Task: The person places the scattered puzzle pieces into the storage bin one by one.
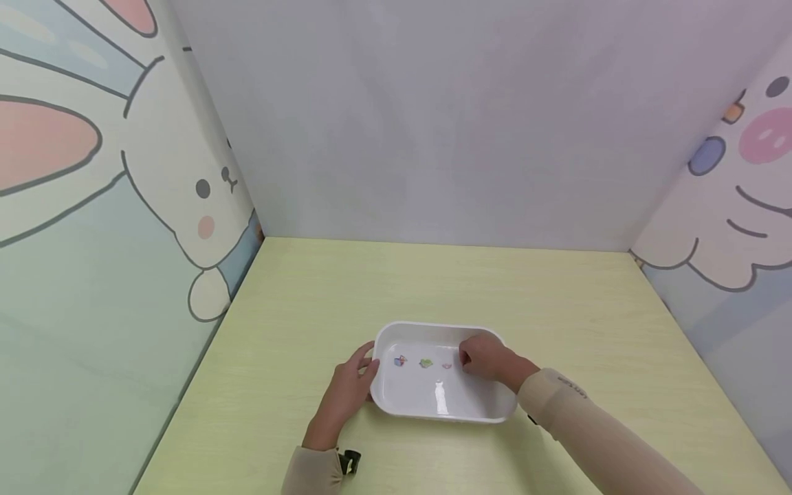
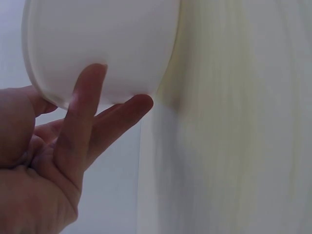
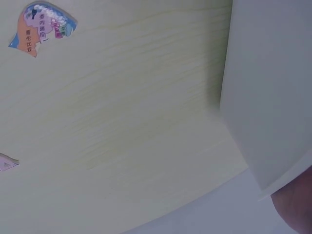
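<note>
A white rectangular tray [image 1: 475, 407] stands on the table. My left hand [image 1: 350, 386] grips its left end, the thumb over the rim and the fingers against the outer wall, as the left wrist view shows at the tray wall [image 2: 131, 44]. Inside, a blue-and-red piece [image 1: 400, 360], a green piece [image 1: 425, 363] and a small pinkish piece [image 1: 447, 366] lie in a row. My right hand [image 1: 489, 357] reaches over the right end into the tray, its fingers curled down close to the floor beside the row. I cannot tell whether they pinch anything.
In the right wrist view, a colourful flat piece [image 3: 44, 27] with map-like areas and printed characters lies on the table, and a pink piece [image 3: 7, 163] shows at the left edge. The pale yellow table [image 1: 309, 289] meets walls at back and sides.
</note>
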Motion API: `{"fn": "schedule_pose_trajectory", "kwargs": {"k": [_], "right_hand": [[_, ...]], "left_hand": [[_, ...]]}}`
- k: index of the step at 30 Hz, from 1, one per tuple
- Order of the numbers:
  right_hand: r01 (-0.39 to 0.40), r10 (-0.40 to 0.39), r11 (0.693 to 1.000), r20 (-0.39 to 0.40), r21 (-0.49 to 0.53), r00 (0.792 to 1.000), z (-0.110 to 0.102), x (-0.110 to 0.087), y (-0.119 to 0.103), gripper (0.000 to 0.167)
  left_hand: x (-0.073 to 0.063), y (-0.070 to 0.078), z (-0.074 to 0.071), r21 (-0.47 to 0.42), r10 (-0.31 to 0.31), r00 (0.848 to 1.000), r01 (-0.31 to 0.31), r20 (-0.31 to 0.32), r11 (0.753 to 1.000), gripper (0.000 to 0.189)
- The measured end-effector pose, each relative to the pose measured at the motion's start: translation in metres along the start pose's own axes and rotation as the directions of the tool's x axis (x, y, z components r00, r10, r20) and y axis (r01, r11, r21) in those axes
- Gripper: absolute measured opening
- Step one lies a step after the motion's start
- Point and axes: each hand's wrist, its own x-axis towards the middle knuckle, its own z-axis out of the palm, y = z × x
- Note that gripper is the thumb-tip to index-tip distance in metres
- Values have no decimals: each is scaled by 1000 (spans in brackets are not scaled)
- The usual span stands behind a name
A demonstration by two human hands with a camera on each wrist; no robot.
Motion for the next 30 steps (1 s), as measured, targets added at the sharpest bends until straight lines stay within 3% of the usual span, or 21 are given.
{"fn": "schedule_pose_trajectory", "kwargs": {"k": [7,13,20,30], "right_hand": [[22,-22,1000,-5,2,1000,-1,-1,0,19],[-36,36,995,2,92,999,-3,-1,0,14],[-112,112,964,14,240,994,-8,-3,-1,14],[-188,189,928,27,321,982,-22,-13,-1,14]], "left_hand": [[0,0,0,0,2,1000,-2,0,1000,46],[0,-1,0,-4,5,1000,-5,1,1000,45],[0,0,0,2,2,1000,-2,0,1000,46],[-1,1,0,2,-4,1000,4,0,1000,46]]}}
